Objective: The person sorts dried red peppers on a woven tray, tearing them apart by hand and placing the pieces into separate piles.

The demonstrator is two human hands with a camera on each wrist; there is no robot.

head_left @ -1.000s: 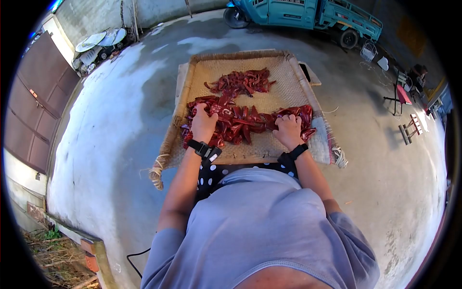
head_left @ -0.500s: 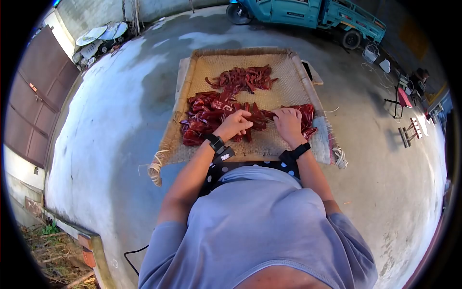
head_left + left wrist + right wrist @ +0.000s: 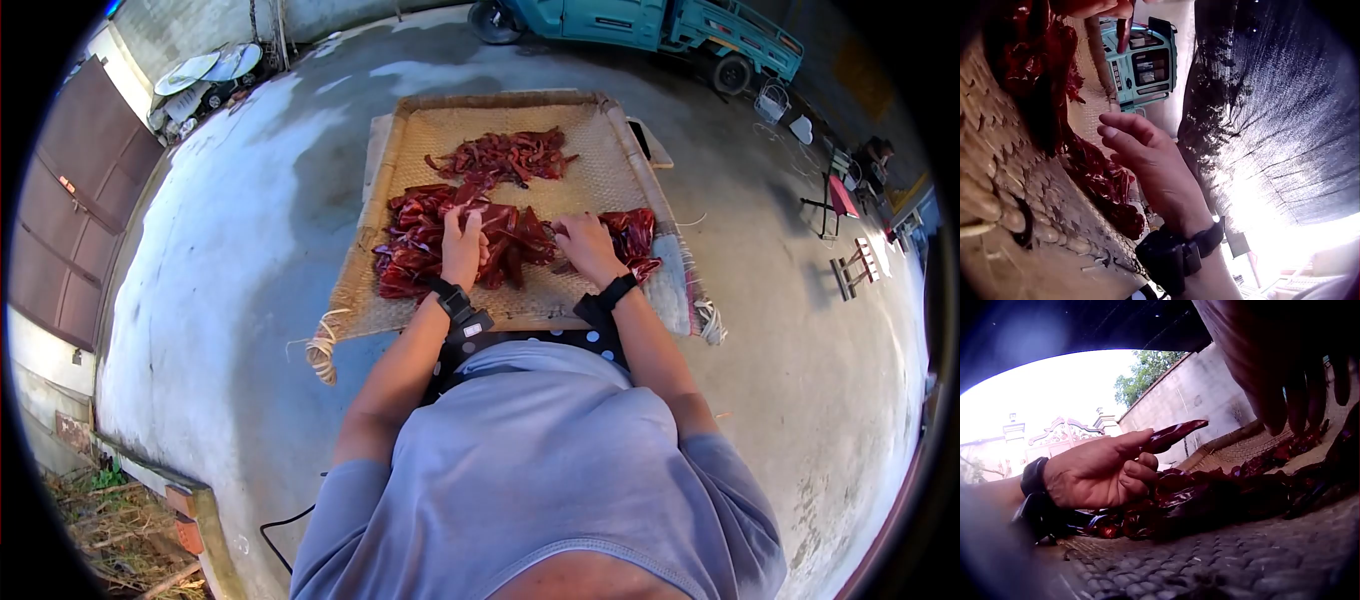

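A flat woven tray [image 3: 600, 175] lies on the concrete and carries dried red chillies: a wide heap [image 3: 515, 240] across its near half and a smaller heap [image 3: 505, 155] further back. My left hand [image 3: 462, 238] is over the middle of the near heap and pinches a single chilli [image 3: 1175, 434] between thumb and forefinger; the same chilli [image 3: 1124, 31] shows in the left wrist view. My right hand [image 3: 582, 243] hovers at the right part of the heap with its fingers [image 3: 1285, 387] hanging fairly straight and holding nothing. In the left wrist view the right hand [image 3: 1147, 159] also looks open.
A teal three-wheeled truck [image 3: 650, 25] stands beyond the tray. A brown gate [image 3: 70, 220] fills the left side, with metal dishes [image 3: 205, 75] near it. Small stools [image 3: 850, 270] stand at the right. A dark flat object [image 3: 640, 145] lies by the tray's right rim.
My left hand moved from the heap's left end to its middle, then drew back a little with a chilli pinched. The right hand shifted slightly left and away from me.
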